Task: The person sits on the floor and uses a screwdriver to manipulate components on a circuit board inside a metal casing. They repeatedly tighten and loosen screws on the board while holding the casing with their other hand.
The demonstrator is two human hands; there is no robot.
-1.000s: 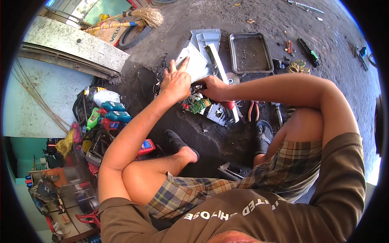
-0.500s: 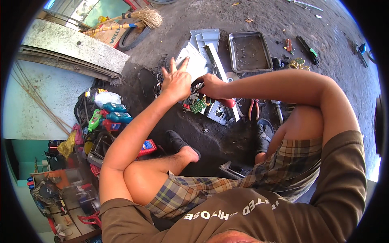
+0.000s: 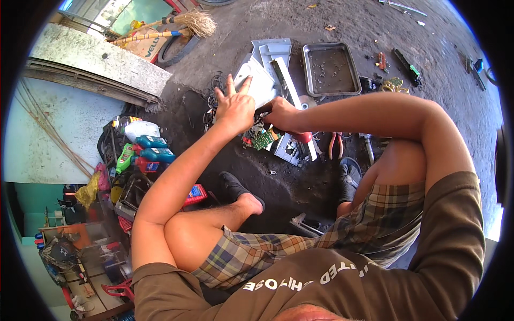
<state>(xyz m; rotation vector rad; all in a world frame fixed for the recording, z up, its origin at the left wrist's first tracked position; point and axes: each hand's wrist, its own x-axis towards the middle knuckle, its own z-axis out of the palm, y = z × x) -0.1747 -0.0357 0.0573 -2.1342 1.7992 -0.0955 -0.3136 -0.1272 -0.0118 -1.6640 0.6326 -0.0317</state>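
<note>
My left hand (image 3: 234, 109) rests against a white plastic panel (image 3: 256, 80), its fingers spread apart; its thumb is hidden. Close beside it, my right hand (image 3: 284, 115) is closed around a red-handled tool (image 3: 304, 137). The rounded red end sticks out below my palm, while the tool's working end is lost among dark parts between the hands. Just below lie a green circuit board (image 3: 262, 140) and a grey slotted plastic frame (image 3: 287, 151). A long white strip (image 3: 289, 83) slants past my right hand.
A metal tray (image 3: 357, 75) holding small bits sits beyond my right forearm. Pliers (image 3: 340, 144) and a hammer-like tool (image 3: 368, 148) lie near my right foot. Bottles (image 3: 155, 148) crowd the left side, under a low wall (image 3: 96, 67). A broom (image 3: 195, 22) lies at the far left.
Both hands stay almost in place. My right hand has turned slightly, and the dark part by its fingertips shows less. My left hand has shifted a little to the right.
</note>
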